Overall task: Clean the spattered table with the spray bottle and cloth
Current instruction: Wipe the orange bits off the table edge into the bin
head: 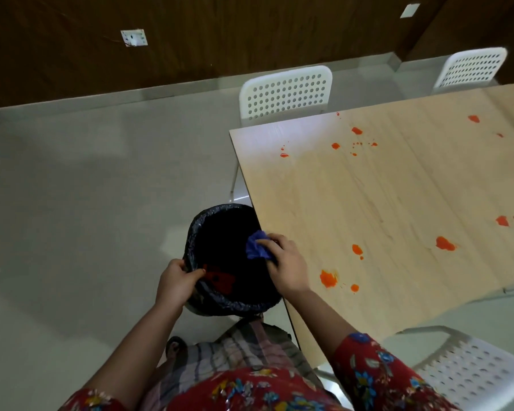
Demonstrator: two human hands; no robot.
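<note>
right hand grips blue cloth over bin; left hand holds rim.

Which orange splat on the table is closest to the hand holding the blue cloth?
The big splat just right of the right hand gripping the cloth by the bin; the others lie farther across the table.

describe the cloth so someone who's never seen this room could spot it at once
Find the light wooden table, then its edge on the left of the view, where the left hand holds a black-lined bin by the rim. Over the bin's mouth the right hand grips the cloth: a crumpled blue-purple wad, unlike the black bin and the orange-red spatters.
</note>
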